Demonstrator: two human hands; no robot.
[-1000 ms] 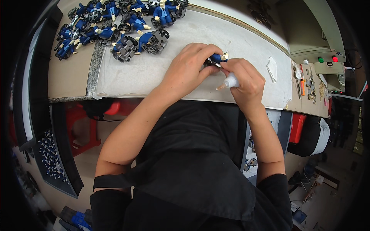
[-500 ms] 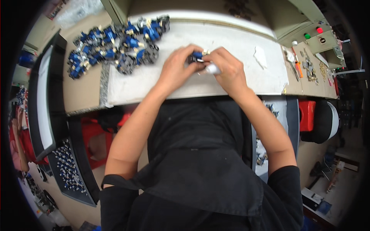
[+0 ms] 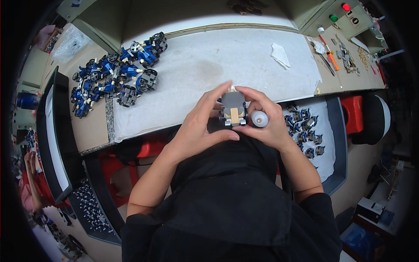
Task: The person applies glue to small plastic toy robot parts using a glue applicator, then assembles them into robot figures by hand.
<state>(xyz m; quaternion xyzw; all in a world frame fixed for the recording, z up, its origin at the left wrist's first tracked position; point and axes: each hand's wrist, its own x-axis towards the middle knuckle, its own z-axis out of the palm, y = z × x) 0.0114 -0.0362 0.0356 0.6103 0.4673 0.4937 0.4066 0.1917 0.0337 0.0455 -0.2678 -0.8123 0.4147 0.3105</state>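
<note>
My left hand (image 3: 198, 122) curls around one side of a toy wheelchair figure (image 3: 234, 114), which has a grey back, a tan strip and dark wheels. On its other side, the fingers of my right hand (image 3: 270, 122) grip the same toy. That hand also holds a small white squeeze bottle (image 3: 259, 118) against its palm, round end facing up. Both hands are above the near edge of the table, close to my apron. Many similar blue-and-grey toy wheelchair figures (image 3: 126, 70) lie heaped at the left of the table.
White paper (image 3: 183, 87) covers the tabletop, with a torn white scrap (image 3: 280, 56) on it. Tools, including an orange-handled one (image 3: 332, 61), and small parts lie at right. A tray (image 3: 336, 174) of blue pieces sits below right; a dark bin (image 3: 94, 203) of small parts sits lower left.
Both hands have come down toward me from over the paper, bringing the toy and bottle. The toy's grey back now faces up. My view has shifted, showing more of the right tray.
</note>
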